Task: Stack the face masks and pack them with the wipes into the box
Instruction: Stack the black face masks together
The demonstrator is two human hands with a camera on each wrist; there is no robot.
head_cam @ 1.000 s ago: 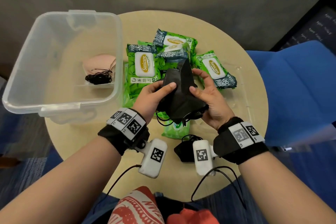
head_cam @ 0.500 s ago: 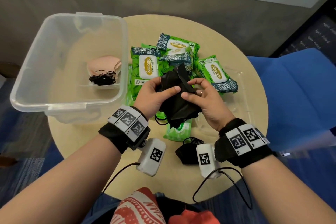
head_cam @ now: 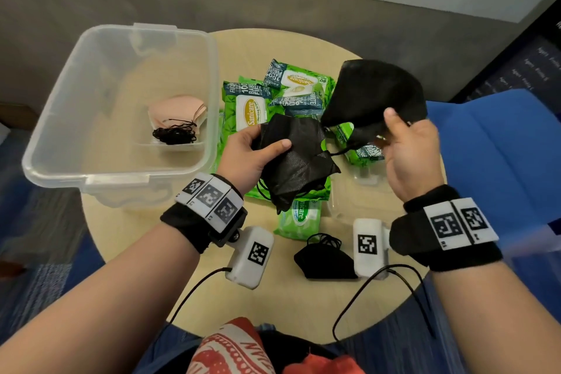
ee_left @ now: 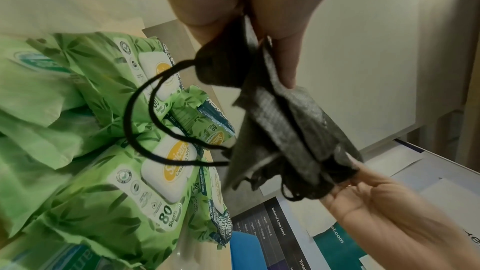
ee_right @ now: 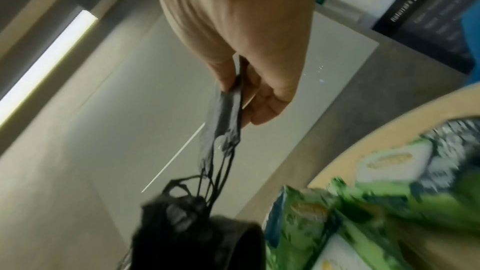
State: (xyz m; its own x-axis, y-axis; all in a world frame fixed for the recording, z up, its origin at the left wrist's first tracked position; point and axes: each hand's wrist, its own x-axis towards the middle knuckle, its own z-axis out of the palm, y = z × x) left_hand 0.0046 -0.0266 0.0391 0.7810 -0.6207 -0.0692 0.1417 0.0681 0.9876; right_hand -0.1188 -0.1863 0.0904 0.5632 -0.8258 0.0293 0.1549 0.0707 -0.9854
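Overhead, hands (head_cam: 255, 152) (head_cam: 406, 155) holding black masks (head_cam: 297, 167), wrist views blurred

Approx 6 wipe packs (head_cam: 250, 112), 3+ black masks (head_cam: 326, 259) — 1 box (head_cam: 57, 136).

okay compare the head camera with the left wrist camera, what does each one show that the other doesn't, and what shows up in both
Only the head view shows the clear plastic box holding peach face masks, a folded black mask lying on the round table, and the black mask lifted by the right hand.

Only the left wrist view shows the black ear loops dangling and printed posters behind.

Both show the left hand gripping a bundle of black masks above the green wipe packs.
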